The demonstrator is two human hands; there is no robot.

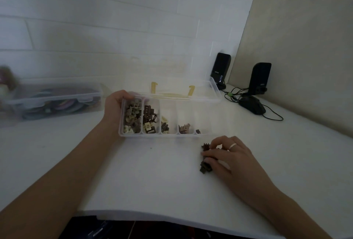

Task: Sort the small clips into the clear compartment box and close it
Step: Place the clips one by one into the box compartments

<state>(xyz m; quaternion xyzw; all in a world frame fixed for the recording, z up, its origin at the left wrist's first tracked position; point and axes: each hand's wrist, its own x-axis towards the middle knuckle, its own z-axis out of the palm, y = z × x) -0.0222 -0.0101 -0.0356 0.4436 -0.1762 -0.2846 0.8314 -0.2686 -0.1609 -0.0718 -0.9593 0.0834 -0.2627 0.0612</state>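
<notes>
Clear compartment box [188, 116] at twelve o'clock, lid [202, 93] open; sorting part done.

Five compartments counted, each holding clips, the two leftmost fullest; my left hand [114, 105] grips the box's left wall at ten o'clock; my right hand [226, 154], fingers curled, pinches the loose brown clips [206, 168] on the white table [152, 177] at two o'clock; their count cannot be told; closing remains.

Lighting: dim, flat, greyish; faint glow on white tabletop [172, 177] centre. Edges: wide-angle bowing, dark corners. Left edge: smeared, out of focus.
</notes>
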